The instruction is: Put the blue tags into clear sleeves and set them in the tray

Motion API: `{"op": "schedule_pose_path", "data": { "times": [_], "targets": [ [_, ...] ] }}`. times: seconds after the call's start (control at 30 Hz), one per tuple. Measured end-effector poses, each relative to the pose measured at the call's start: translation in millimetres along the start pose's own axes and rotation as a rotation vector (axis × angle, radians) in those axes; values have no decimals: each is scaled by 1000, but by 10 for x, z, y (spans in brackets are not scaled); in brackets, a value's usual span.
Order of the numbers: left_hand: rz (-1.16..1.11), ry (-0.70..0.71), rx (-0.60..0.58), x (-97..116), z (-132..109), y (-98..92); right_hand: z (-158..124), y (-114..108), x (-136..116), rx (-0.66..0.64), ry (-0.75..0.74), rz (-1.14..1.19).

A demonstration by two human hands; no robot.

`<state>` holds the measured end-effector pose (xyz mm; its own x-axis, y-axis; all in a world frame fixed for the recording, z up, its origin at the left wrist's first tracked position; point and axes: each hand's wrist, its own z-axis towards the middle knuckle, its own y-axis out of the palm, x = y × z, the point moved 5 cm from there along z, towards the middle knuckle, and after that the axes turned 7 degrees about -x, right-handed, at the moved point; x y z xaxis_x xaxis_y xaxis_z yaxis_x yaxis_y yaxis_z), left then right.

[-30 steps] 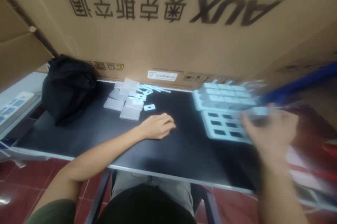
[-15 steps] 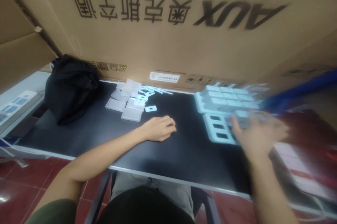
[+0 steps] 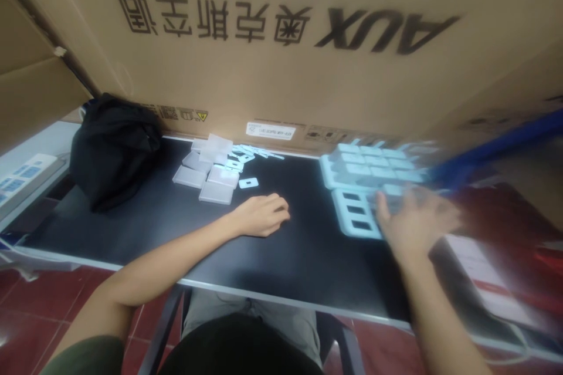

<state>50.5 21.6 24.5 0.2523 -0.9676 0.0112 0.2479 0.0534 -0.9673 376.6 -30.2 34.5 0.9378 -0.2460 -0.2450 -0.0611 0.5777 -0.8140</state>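
Observation:
My left hand [image 3: 263,215] rests palm down on the black table top, its fingers curled in. Whatever lies under those fingers, if anything, is hidden. To the right, my right hand [image 3: 416,222] is over the near part of a light-blue plastic tray [image 3: 342,218] with rectangular slots. Motion blurs this hand, but its thumb and fingers look spread apart. Just behind it stand several light-blue box-shaped pieces [image 3: 372,162] in rows. Beyond my left hand lies a small light-blue plate with a hole [image 3: 248,183], beside several flat translucent cases [image 3: 216,192].
Thin light-blue pieces [image 3: 259,151] lie scattered behind the cases. A black cloth bundle [image 3: 109,152] sits at the left, near a white power strip [image 3: 27,178]. A large cardboard box [image 3: 220,81] walls off the back. A blue bar [image 3: 492,149] slants in from the right.
The whole view has shifted slightly left. My right hand stays over the tray, still blurred. My left hand keeps its place on the table.

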Motion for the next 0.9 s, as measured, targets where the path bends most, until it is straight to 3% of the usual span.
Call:
{"op": "schedule_pose_path", "data": {
  "times": [0.1, 0.2, 0.4, 0.53, 0.7, 0.8, 0.9],
  "targets": [
    [51, -40, -16, -73, 4, -109, -10, -26, -3, 55, 46, -76],
    [73, -186, 5, -263, -57, -330, -10, -38, -55, 59, 24, -106],
    [70, -403, 10, -611, -406, -694, -6, -60, -122, 84, -10, -104],
    [98, -452, -39, -678, -541, -672, -14, -42, -96, 81, 0, -71],
    [162, -460, -108, -693, -486, -544, 52, -104, -129, 156, 83, -11],
    [185, -455, -132, -688, -492, -528, 178, -91, -469, 117, -62, 46],
    [224, -480, -124, -639, -602, -595, 248, 78, -1121, -130, -413, 196]
  ]
}}
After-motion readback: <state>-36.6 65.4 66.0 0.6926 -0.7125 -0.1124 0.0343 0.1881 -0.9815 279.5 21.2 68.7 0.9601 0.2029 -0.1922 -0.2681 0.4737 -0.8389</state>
